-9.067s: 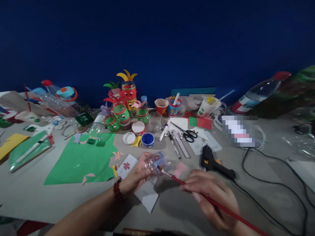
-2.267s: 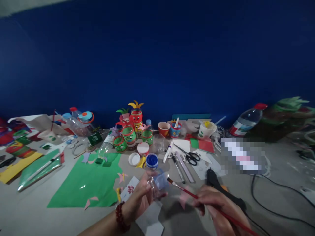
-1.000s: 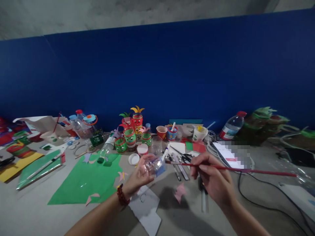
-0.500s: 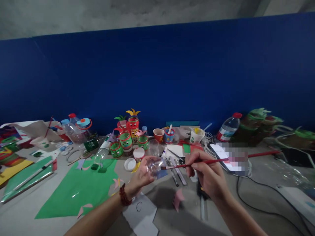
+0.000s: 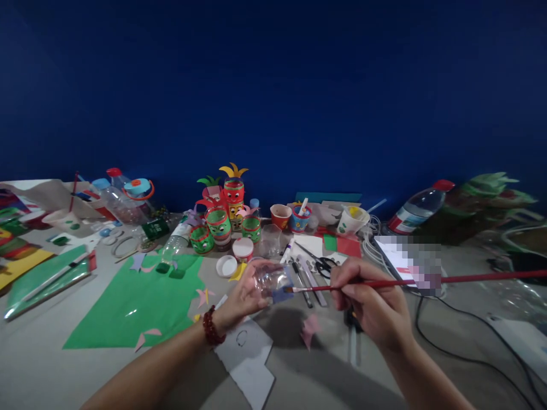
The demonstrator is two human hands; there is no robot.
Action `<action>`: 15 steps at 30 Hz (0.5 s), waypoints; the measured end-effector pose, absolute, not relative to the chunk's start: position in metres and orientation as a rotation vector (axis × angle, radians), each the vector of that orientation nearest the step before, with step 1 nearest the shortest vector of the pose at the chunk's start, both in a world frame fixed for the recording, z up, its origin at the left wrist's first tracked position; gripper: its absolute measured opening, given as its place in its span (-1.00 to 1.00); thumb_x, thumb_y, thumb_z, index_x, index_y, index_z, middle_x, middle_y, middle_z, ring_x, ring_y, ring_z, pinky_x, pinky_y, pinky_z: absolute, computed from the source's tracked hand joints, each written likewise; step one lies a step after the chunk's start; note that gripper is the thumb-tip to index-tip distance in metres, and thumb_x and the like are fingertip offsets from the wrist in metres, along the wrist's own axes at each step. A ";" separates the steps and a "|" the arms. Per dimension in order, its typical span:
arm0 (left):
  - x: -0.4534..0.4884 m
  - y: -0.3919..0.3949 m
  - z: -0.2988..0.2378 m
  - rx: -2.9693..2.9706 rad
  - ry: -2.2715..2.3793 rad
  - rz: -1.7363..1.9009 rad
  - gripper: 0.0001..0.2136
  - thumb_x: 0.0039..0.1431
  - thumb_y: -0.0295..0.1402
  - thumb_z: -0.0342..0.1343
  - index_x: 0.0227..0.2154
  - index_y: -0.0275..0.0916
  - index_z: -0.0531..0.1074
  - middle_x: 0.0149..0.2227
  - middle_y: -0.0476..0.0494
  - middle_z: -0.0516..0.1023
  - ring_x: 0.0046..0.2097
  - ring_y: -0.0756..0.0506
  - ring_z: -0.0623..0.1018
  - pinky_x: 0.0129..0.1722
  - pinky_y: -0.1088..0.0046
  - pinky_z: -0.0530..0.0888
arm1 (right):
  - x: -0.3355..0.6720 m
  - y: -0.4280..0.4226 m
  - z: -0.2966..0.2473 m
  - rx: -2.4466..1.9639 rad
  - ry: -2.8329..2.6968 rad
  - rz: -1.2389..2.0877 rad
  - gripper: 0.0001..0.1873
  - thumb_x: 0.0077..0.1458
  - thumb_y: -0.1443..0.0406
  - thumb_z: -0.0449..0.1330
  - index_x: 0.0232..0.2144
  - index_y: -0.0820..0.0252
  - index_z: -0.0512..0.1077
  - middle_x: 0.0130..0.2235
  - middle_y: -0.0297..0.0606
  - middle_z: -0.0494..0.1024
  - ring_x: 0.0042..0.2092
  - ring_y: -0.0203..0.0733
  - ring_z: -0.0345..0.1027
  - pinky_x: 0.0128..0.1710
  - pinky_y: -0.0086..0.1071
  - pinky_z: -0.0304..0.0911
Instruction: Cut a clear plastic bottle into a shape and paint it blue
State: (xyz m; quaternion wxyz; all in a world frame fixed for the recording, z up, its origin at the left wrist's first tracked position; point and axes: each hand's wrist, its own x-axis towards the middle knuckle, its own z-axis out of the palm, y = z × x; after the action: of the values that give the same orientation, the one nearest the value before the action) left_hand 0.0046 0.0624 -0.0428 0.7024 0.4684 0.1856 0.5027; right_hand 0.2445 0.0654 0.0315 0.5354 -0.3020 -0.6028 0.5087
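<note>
My left hand, with a dark red bead bracelet at its wrist, is closed around a clear plastic bottle piece lying on its side. Between finger and thumb of my right hand is a long red paintbrush. Its bristle tip points left and sits at the right end of the clear piece; I cannot tell whether they touch. Beneath the hands lies white paper with a small drawn loop. A pink paper cutout is to its right.
Decorated bottle cups stand at the back, beside paint cups. Scissors and pens lie behind my hands. Green paper covers the left. At right are a phone, a water bottle and black cables.
The view has tilted down a little. The brush has shifted slightly right with my right hand, and its bristles now show more clearly. My left hand still holds the clear piece.
</note>
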 end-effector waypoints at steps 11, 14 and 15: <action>0.006 0.062 -0.043 1.070 0.401 1.107 -0.39 -0.01 -0.21 0.36 0.10 -0.09 0.27 0.21 -0.28 0.28 0.29 -0.42 0.27 0.22 -0.13 0.24 | 0.244 0.064 0.022 -0.699 -1.497 1.230 -0.85 0.15 0.41 0.11 -0.37 0.14 0.47 -0.50 -0.35 0.49 -0.47 -0.28 0.35 -0.52 -0.43 0.20; 0.007 0.061 -0.042 1.077 0.405 1.107 -0.40 -0.01 -0.20 0.36 0.10 -0.10 0.27 0.22 -0.30 0.28 0.31 -0.43 0.25 0.21 -0.13 0.26 | 0.243 0.064 0.022 -0.698 -1.525 1.216 -0.83 0.15 0.41 0.10 -0.37 0.13 0.48 -0.49 -0.35 0.49 -0.47 -0.27 0.34 -0.51 -0.42 0.20; 0.007 0.061 -0.042 1.082 0.406 1.108 -0.40 -0.01 -0.20 0.36 0.10 -0.10 0.27 0.22 -0.30 0.29 0.31 -0.42 0.24 0.21 -0.12 0.27 | 0.243 0.064 0.022 -0.698 -1.528 1.215 -0.83 0.15 0.41 0.10 -0.37 0.13 0.48 -0.49 -0.36 0.49 -0.47 -0.27 0.34 -0.51 -0.42 0.20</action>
State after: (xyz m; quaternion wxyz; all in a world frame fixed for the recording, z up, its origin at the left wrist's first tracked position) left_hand 0.0070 0.0613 -0.0419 0.6963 0.4852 0.1820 0.4966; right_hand 0.2431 0.0640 0.0218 0.5094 -0.2899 -0.6342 0.5043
